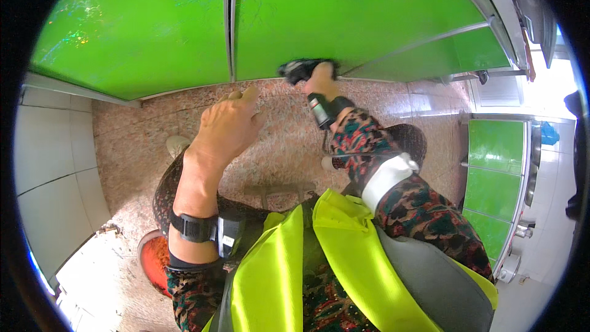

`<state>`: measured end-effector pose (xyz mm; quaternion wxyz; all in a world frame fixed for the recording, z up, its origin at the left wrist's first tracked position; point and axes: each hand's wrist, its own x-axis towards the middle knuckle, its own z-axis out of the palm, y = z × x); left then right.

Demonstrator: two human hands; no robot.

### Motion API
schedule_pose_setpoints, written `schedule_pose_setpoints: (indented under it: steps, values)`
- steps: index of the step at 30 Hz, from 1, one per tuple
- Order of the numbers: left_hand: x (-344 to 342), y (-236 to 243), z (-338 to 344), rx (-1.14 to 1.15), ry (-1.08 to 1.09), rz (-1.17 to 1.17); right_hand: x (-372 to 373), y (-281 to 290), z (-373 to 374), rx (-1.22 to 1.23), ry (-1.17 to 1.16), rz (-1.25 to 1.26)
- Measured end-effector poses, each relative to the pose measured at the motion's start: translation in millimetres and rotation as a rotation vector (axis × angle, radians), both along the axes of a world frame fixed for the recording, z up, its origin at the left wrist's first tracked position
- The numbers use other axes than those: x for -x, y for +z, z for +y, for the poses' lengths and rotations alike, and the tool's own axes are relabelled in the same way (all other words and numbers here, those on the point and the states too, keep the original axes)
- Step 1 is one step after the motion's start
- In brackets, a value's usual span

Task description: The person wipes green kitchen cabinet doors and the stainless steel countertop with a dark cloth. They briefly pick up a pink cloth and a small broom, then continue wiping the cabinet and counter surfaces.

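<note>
My right hand is closed on a dark, bunched cloth, smeared a little by motion. The cloth lies against the bottom edge of a glossy green cabinet door. To the left, my left hand hovers over the speckled floor with its back up. Its fingers are loosely bent and apart, and nothing shows in them. A second green door stands to the left, past a thin metal strip.
A round red-orange basin sits on the floor at my lower left. White wall tiles border the left side. On the right is another green cabinet with a pale top. My knees and shoes are close under my arms.
</note>
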<state>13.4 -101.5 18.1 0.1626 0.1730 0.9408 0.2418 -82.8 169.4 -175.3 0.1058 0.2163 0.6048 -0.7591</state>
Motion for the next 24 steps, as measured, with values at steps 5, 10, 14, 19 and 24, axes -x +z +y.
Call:
schedule_pose_setpoints:
  steps: [5, 10, 14, 19, 24]
  values:
    - [6.6, -0.5, 3.1, -0.052, -0.007, 0.041, 6.8, -69.4, -9.5, -0.680, 0.563, 0.017]
    - [12.0, -9.5, 3.5, -0.030, -0.062, 0.135, 2.9, 17.0, -28.5, 0.413, -0.205, -0.170]
    - [13.2, -23.9, 1.2, -0.113, -0.078, 0.184, -2.0, 130.8, -47.9, 0.395, -0.351, -0.162]
    - [8.1, -34.2, -6.3, -0.064, -0.060, 0.102, -19.9, 256.9, -23.6, 0.437, -0.303, 0.303]
    - [2.4, -36.9, -10.0, -0.019, -0.035, 0.041, -12.1, 363.0, 24.9, 0.386, -0.360, 0.660]
